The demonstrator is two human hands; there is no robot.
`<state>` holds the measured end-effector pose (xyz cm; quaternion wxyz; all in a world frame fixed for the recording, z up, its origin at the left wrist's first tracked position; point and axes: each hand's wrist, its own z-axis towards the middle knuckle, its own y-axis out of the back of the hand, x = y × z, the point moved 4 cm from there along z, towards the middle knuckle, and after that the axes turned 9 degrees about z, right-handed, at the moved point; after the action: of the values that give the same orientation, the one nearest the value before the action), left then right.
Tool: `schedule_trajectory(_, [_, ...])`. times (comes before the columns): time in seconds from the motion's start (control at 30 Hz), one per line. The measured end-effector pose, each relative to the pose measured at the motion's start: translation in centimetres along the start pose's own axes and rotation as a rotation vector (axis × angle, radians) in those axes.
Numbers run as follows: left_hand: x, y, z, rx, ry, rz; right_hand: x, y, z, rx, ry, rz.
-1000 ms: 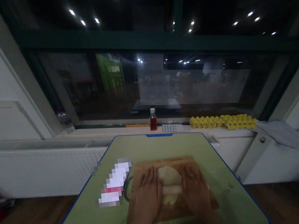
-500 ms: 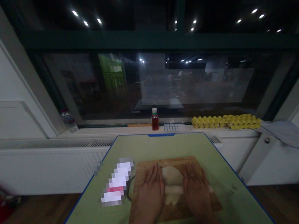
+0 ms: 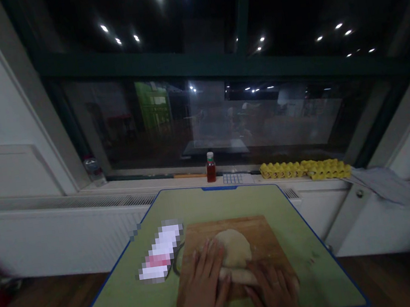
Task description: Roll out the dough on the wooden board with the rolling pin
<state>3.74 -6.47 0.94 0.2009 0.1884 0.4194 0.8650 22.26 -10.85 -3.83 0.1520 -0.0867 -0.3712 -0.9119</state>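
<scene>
A pale rolling pin [image 3: 239,275] lies across the wooden board [image 3: 262,229], at the near edge of a flattened round of dough [image 3: 236,247]. My left hand [image 3: 202,279] rests on the pin's left part, palm down, its fingers spread and stretching past it over the dough's edge and the board. On the pin's right part lies my right hand [image 3: 277,285], with fingers apart and pointing forward. Both hands press from above and are not wrapped round the pin. They hide the pin's ends and the left edge of the dough.
The board lies on a green table [image 3: 123,305] with a blue rim. Left of it is a pixelated white and pink object [image 3: 161,252]. On the windowsill stand a bottle of red liquid [image 3: 210,169], yellow egg trays [image 3: 305,169] and a clear bottle [image 3: 94,172].
The rolling pin and both hands have moved toward me, from the dough's middle to its near edge. My right hand's fingers now lie more over the pin.
</scene>
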Motion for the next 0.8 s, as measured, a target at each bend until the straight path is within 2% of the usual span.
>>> schedule_trajectory(0.17, [-0.1, -0.8, 0.4, -0.055, 0.031, -0.011, -0.4, 0.6, 1.5, 0.079, 0.086, -0.051])
schedule_trajectory(0.43, [-0.1, -2.7, 1.8, -0.03, 0.141, 0.029, -2.3, 2.3, 5.0, 0.102, -0.101, -0.171])
schedule_trajectory(0.5, [0.3, -3.5, 2.0, 0.007, 0.158, 0.018, -3.2, 2.5, 5.7, 0.08, -0.152, -0.194])
schedule_trajectory(0.63, [0.9, -6.1, 1.6, 0.145, 0.071, -0.044, -4.6, 2.4, 6.2, 0.052, -0.248, -0.187])
schedule_trajectory(0.8, [2.1, -8.5, 1.6, 0.225, 0.059, -0.089, -4.6, 1.6, 6.1, 0.024, -0.294, -0.167])
